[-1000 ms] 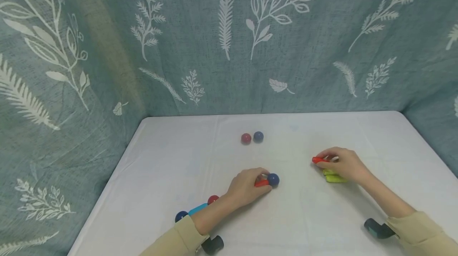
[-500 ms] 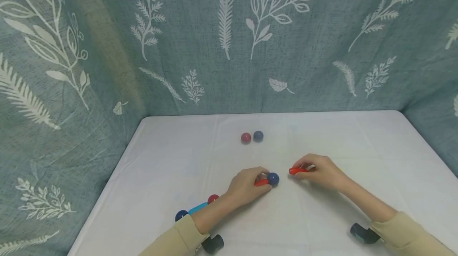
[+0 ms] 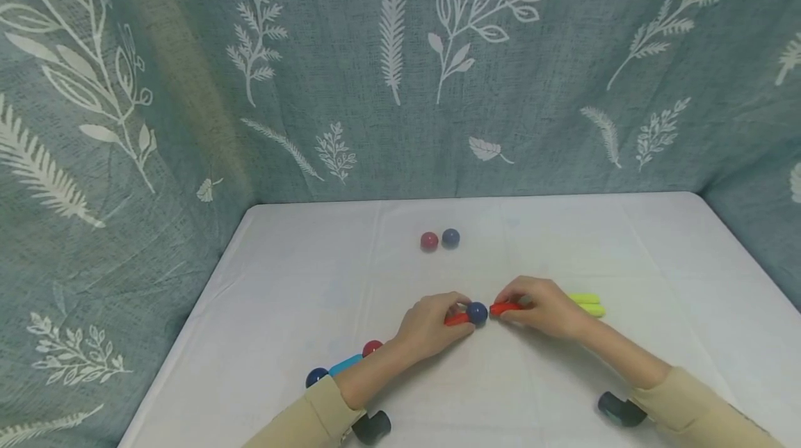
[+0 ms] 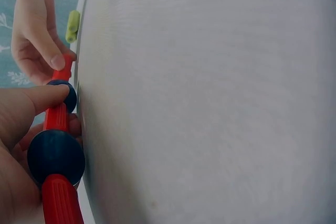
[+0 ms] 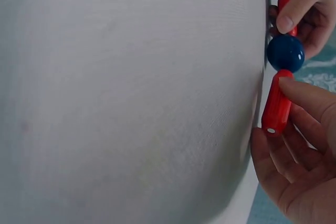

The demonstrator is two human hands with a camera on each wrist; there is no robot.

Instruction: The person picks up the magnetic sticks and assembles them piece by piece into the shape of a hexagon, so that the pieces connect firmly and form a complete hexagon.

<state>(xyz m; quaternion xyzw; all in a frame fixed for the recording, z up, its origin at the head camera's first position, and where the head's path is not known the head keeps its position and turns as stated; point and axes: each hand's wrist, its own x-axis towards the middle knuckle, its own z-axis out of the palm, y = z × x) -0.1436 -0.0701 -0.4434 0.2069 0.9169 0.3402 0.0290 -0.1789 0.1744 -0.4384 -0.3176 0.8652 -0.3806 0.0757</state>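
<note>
Leaf-print curtain (image 3: pixel 350 72) behind white-covered desk (image 3: pixel 300 281) | Head: I see the left hand (image 3: pixel 428 328) gripping a red stick (image 3: pixel 459 320) with a blue ball (image 3: pixel 477 314) at its end, the right hand (image 3: pixel 546 305) pinching a second red stick (image 3: pixel 504 309) beside that ball | Left wrist: nearer blue ball (image 4: pixel 56 156) in line | Right wrist: I see the second red stick touching the blue ball.

We see blue balls (image 5: pixel 286 55), smooth and glossy, and red rods (image 4: pixel 62 201) that look like plastic, grooved lengthwise with a soft sheen. We also see matt white cloth (image 3: pixel 300 274), lightly creased, a woven-looking matt teal curtain (image 3: pixel 338 44) and matt beige cloth sleeves (image 3: pixel 694 403).
</note>
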